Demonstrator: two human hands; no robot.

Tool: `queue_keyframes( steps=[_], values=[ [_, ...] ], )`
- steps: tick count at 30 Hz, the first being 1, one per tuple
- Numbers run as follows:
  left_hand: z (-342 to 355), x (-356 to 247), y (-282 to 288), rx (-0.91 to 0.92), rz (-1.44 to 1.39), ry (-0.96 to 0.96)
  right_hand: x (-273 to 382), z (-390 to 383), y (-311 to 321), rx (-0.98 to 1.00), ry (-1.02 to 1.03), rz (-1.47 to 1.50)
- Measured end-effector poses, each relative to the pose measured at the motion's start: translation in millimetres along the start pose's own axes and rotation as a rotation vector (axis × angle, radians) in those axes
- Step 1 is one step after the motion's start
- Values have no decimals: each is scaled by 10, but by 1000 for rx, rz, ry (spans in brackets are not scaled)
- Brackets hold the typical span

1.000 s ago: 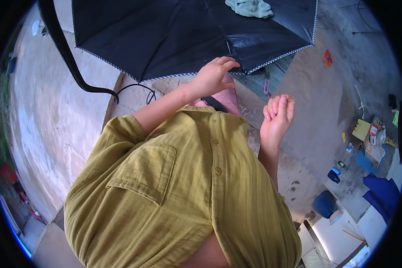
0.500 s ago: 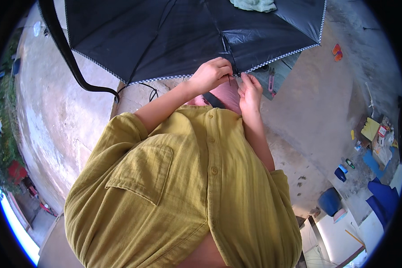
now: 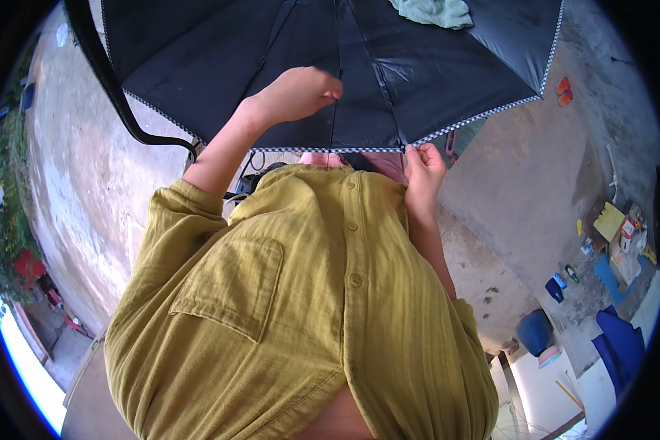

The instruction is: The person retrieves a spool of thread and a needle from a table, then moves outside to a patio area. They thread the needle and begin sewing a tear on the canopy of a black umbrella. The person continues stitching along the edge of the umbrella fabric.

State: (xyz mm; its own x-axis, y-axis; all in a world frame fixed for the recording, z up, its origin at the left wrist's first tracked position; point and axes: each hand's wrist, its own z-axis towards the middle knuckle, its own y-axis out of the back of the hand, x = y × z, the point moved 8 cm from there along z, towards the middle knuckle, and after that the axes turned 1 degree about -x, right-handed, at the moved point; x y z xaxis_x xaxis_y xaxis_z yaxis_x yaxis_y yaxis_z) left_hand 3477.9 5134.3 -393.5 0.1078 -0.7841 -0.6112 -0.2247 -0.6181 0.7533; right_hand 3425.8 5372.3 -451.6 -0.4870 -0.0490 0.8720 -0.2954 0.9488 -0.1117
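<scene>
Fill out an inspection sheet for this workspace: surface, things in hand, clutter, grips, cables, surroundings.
Surface: pale, stained concrete floor.
Things in hand: black fabric umbrella, spread open, with a black-and-white checked edge.
Clutter: crumpled pale-green cloth on the umbrella; orange slippers and round dark-blue tub to the right.
Grips: bare right hand pinches the umbrella's edge; bare left hand over the umbrella, contents unclear.
Cables: thick, curved black strip at upper left; cannot tell whether it is one.
Surroundings: leafy green plants along the left rim.

Soft daylight, glare at lower left, sheen on black umbrella (image 3: 367,95), curved fisheye edges
</scene>
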Motion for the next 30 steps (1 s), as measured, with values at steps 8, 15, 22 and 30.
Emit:
queue_keyframes(
  steps=[8, 15, 22, 30],
  values=[
    [896, -203, -563, -86, -31, -451, 48, 5, -24, -8, 103, -25],
    [737, -105, -452, -283, -17, -538, 47, -43, 12, -68, 166, -125],
    [612, -6, -577, -395, -101, -485, 4, -37, 36, -73, 191, -179],
    [900, 10, -654, -14, -444, -324, 3, -22, 44, -70, 181, -211]
  ],
)
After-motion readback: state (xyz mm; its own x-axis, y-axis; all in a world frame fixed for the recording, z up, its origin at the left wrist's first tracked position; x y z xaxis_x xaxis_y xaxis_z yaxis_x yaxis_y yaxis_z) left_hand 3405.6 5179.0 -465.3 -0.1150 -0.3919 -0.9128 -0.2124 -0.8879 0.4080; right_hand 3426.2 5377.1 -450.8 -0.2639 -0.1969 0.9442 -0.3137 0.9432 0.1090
